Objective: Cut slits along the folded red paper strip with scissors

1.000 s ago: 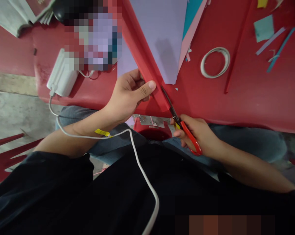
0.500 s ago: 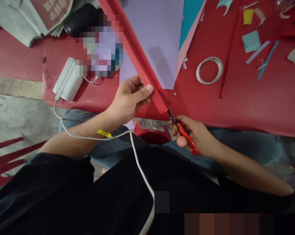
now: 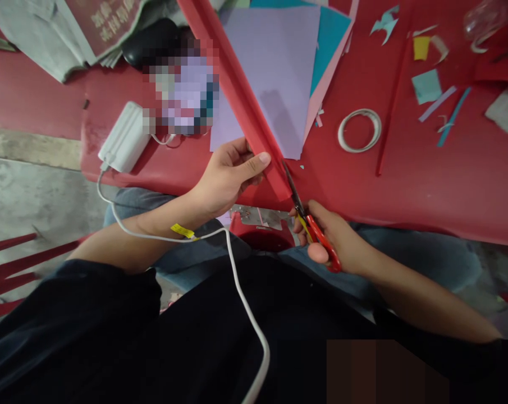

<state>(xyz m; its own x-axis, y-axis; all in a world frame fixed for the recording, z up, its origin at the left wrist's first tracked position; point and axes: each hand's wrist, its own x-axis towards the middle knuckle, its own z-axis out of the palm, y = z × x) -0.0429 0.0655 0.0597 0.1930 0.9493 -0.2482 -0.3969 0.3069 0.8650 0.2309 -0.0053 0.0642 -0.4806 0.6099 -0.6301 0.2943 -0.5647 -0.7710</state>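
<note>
A long folded strip of red paper [image 3: 241, 101] runs slantwise from the top of the view toward me. My left hand [image 3: 232, 174] pinches it near its lower end, thumb on top and fingers underneath. In my right hand [image 3: 333, 230] are scissors [image 3: 321, 238] with red and yellow handles, the thumb and fingers in the loops. Their dark blades point up and left along the right edge of the strip, close to its lower corner. Whether the blades touch the paper I cannot tell. Lilac paper sheets [image 3: 274, 67] lie behind the strip.
On the red table [image 3: 426, 196] lie a white tape roll [image 3: 360, 130], several paper scraps [image 3: 426, 87], a white power bank [image 3: 125, 137], a black object [image 3: 150, 42] and a booklet [image 3: 102, 22]. A white cable [image 3: 237, 275] crosses my left forearm and lap.
The scissor blades have shifted out from the strip to its right edge and spread slightly at the handles. The whole view has moved a little; my left hand keeps its hold.
</note>
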